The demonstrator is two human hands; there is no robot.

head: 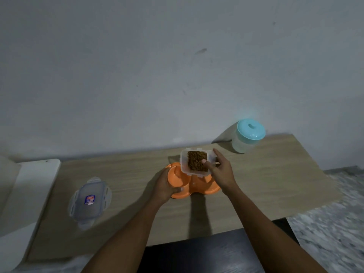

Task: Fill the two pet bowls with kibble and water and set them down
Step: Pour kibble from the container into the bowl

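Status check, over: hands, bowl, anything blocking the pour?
Left hand holds orange double bowl by its rim. Right hand grips open kibble container over the bowl. Nothing blocking; container lid lies left on table, teal-lidded jar back right.

The right hand [221,170] gripped an open clear container of kibble [197,161] above the orange double pet bowl [194,187], whose left rim the left hand [164,187] held. On the wooden table [275,174] lay the container's lid [89,200], well left, and a teal-lidded jar [248,135] stood near the wall.
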